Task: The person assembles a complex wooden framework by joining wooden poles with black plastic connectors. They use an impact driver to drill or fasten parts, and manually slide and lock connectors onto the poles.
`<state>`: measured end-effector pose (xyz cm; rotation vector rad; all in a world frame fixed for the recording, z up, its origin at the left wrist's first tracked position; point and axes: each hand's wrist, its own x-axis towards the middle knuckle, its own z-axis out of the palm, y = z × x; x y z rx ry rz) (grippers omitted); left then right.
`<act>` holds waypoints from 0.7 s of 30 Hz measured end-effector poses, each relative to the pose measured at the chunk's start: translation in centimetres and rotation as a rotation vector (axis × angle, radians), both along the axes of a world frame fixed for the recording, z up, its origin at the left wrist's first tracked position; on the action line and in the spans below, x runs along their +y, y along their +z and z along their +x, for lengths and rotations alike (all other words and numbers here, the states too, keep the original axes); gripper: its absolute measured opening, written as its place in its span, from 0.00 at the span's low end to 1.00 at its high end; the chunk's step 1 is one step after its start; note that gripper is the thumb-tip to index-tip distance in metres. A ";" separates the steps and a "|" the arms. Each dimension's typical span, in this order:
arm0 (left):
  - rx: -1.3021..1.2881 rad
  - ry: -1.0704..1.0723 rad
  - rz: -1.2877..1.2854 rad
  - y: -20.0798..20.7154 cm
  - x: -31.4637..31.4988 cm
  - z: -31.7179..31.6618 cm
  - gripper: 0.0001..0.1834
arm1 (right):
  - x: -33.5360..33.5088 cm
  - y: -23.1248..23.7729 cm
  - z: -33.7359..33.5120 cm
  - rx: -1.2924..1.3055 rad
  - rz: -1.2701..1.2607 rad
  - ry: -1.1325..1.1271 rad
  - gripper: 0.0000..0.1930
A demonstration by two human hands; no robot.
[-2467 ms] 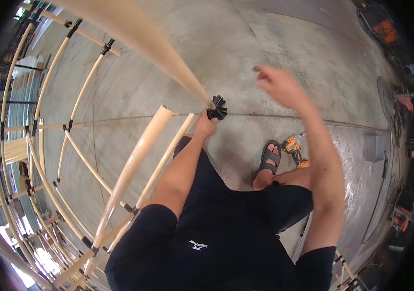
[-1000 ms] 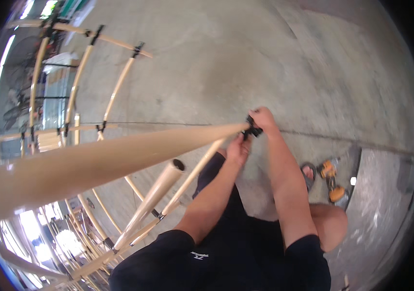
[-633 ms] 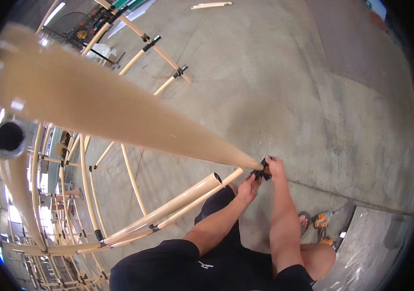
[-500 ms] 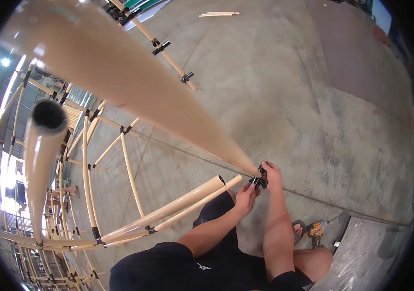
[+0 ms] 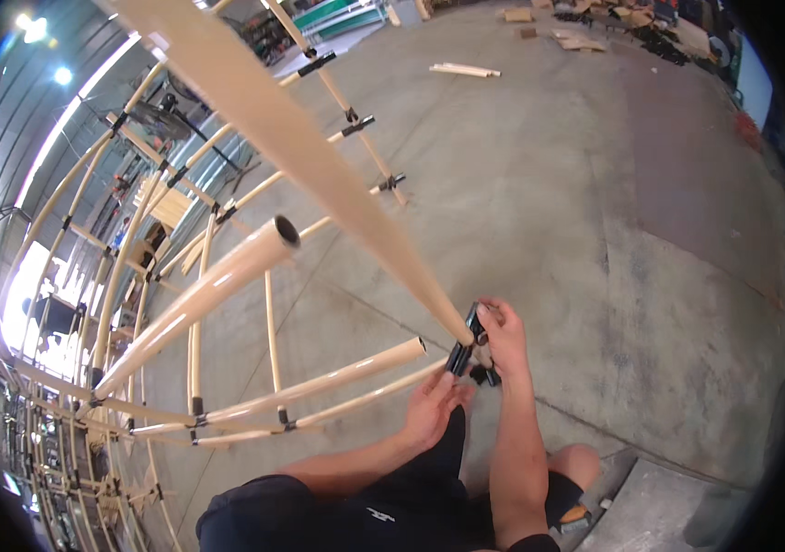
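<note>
- While we look down from high on a curved frame of pale tubes (image 5: 227, 409), both of our hands meet at a black clamp (image 5: 471, 350) on the end of a long tube (image 5: 319, 166).
- Our right hand (image 5: 505, 336) wraps its fingers around the clamp from the far side, closed on it.
- Our left hand (image 5: 435, 405) sits just under the clamp, fingers curled up toward it; we cannot tell whether they grip it or only steady it.
- Two more tubes end open nearby: one (image 5: 254, 262) to the upper left and one (image 5: 355, 368) just left of the clamp, neither joined to it.
- We judge the frame well along, with many joints already clamped, while this joint is unfinished.
- Far below lies the concrete floor (image 5: 595, 184), with loose boards (image 5: 464, 69) near its far edge.
</note>
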<state>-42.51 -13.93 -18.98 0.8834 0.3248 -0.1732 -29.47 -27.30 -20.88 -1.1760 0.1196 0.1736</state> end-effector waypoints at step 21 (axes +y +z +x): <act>0.145 0.000 -0.153 26.8 2.4 1.8 0.21 | -0.6 28.5 -1.9 0.288 -0.180 -0.061 0.17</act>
